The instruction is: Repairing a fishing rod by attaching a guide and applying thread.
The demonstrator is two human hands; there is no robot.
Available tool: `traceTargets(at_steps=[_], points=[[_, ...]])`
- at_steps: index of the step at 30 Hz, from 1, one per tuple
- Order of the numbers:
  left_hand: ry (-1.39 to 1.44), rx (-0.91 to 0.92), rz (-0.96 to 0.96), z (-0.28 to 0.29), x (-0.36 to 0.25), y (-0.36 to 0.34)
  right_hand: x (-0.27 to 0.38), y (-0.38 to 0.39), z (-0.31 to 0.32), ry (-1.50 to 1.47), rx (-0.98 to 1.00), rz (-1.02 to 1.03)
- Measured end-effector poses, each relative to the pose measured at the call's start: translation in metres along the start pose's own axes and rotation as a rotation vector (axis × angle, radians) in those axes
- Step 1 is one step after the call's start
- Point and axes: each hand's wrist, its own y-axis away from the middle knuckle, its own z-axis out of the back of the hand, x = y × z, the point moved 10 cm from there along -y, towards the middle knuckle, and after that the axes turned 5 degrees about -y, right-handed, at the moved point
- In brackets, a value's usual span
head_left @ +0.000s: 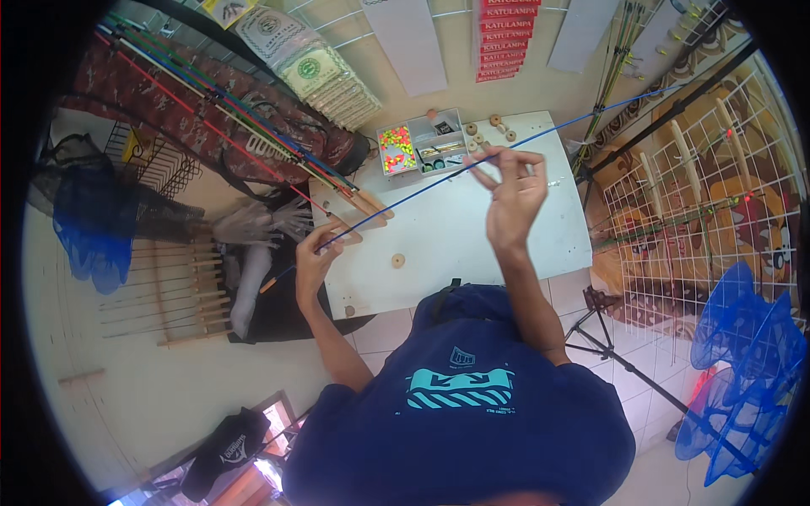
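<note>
A long, thin blue fishing rod [396, 204] slants across the white table, from low on the left up to the far right. Its lower end has a light wooden-coloured tip [268, 285]. My left hand [315, 260] pinches the rod close to that end, over the table's left edge. Farther up, my right hand [513, 194] has its thumb and forefinger at the rod, with the other fingers loosely bent. Whether those fingertips also hold something small cannot be made out. A round cork ring [398, 261] lies on the table below the rod.
Beyond the rod stand a tray of bright beads [396, 150] and a grey compartment box [440, 139], with several cork rings [494, 121] beside them. Several rods [245, 126] lean over the table's left corner. A black tripod [603, 325] stands right, near blue nets [738, 337].
</note>
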Motion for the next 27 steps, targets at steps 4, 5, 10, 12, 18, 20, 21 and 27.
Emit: traceTargets(at_steps=[4,5,10,12,18,20,21,27], points=[[-0.084,-0.181,0.063,0.018,0.017,0.001,-0.025,0.023,-0.004,0.006,-0.034,-0.056],[-0.079,-0.215,0.117,0.021,0.025,0.001,-0.031,0.027,-0.004,-0.01,-0.036,-0.064],[-0.345,-0.403,0.088,0.025,0.015,-0.007,-0.041,0.039,-0.006,0.003,-0.034,-0.076],[-0.302,-0.485,0.016,0.017,-0.016,-0.018,-0.042,0.04,-0.007,0.009,-0.025,-0.1],[-0.125,-0.066,-0.503,-0.094,-0.193,-0.047,-0.04,0.04,-0.004,0.01,0.05,-0.124],[0.043,0.201,-0.464,-0.133,-0.224,-0.052,-0.037,0.042,-0.004,0.058,0.07,-0.085],[0.043,0.197,-0.468,-0.137,-0.229,-0.057,-0.035,0.045,-0.006,0.057,0.076,-0.082],[0.06,0.32,-0.57,-0.173,-0.25,-0.067,-0.021,0.041,0.001,0.123,0.14,-0.122]])
